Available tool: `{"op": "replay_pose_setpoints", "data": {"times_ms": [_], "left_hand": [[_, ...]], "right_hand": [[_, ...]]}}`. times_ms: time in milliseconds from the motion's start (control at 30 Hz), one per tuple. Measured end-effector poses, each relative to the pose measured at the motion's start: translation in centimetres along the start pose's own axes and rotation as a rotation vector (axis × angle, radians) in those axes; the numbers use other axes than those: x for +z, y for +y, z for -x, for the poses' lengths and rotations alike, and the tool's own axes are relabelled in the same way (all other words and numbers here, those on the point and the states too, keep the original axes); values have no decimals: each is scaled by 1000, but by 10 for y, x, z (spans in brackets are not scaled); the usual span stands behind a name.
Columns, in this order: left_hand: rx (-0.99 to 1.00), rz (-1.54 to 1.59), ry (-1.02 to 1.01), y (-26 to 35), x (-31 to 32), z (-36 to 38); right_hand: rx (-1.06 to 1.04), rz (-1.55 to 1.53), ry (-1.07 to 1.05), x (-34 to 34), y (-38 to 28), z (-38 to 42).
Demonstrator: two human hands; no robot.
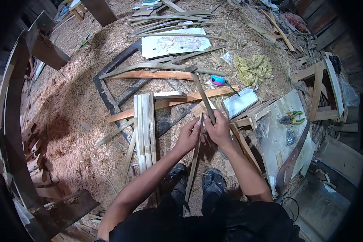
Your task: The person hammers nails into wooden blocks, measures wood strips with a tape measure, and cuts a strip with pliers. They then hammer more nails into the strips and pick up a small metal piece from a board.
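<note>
My left hand (188, 138) is closed around the upper end of a narrow wooden strip (194, 165), which slants down between my shoes. In my right hand (219, 132) is a hammer (203, 92), gripped by its handle with the head pointing away from me. Both hands are close together, thumbs near the strip's top end. Whether my right fingers also touch the strip, or hold something small, is hidden. Left of my hands stands a bundle of pale wooden slats (144, 129). An orange-brown plank (171, 103) lies beyond them.
On the right, a pale board (276, 137) carries yellow-green pliers (293, 117) and a small plastic bag (291, 136). A blue-and-pink tape measure (218, 80) lies near a crumpled yellow sack (252, 69). A dark frame (111, 94) and several strips rest on shavings. Upright timber (12, 105) stands left.
</note>
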State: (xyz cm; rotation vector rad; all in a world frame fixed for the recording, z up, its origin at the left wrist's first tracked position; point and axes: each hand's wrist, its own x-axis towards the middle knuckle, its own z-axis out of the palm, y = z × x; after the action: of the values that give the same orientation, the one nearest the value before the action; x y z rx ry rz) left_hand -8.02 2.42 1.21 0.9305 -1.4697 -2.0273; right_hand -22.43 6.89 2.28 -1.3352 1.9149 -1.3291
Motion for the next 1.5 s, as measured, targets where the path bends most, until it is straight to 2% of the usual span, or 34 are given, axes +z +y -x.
{"op": "replay_pose_setpoints", "data": {"times_ms": [67,133,167,200,300,433,533,633,733,767,867,1000,1033,1133,1167,1300,1400,1433,1500], "left_hand": [[-53,79,41,-2,5,6],[-12,-3,12,-11,2,3],[2,-42,-4,-16,2,4],[-22,-30,2,-18,2,7],[-28,-31,14,-19,3,9],[-53,2,64,-16,5,9],[-74,36,62,-17,6,8],[-43,-44,30,-25,-8,2],[-97,91,174,-34,-19,-11],[-182,126,171,-36,-25,-17],[-203,133,246,-46,-28,-29],[-170,138,170,-37,-14,-23],[-123,120,151,-51,-17,-26],[41,-312,193,-79,-28,-35],[81,-575,205,-83,-38,-38],[318,-792,367,-20,-28,-29],[382,-725,249,25,-15,-42],[293,-610,124,38,-7,-50],[373,-523,-36,62,21,-66]], "right_hand": [[-10,1,-14,-2,-1,0],[-45,10,-11,-4,2,-5],[83,22,-77,-7,3,-4],[84,-7,-63,-6,6,-2],[80,-89,-36,0,7,-2],[10,37,-48,6,13,6],[60,9,-15,5,7,7],[2,-24,-9,7,13,11],[-54,254,61,8,26,17],[-12,297,25,7,30,20],[131,447,-32,8,33,26],[125,456,-64,4,38,30],[89,500,-33,3,38,31],[8,573,19,-2,34,35],[4,566,17,-5,29,36],[-4,460,58,-23,1,39],[-83,401,70,-45,-30,42],[-97,311,107,-56,-45,40],[-81,296,191,-90,-80,36]]}}
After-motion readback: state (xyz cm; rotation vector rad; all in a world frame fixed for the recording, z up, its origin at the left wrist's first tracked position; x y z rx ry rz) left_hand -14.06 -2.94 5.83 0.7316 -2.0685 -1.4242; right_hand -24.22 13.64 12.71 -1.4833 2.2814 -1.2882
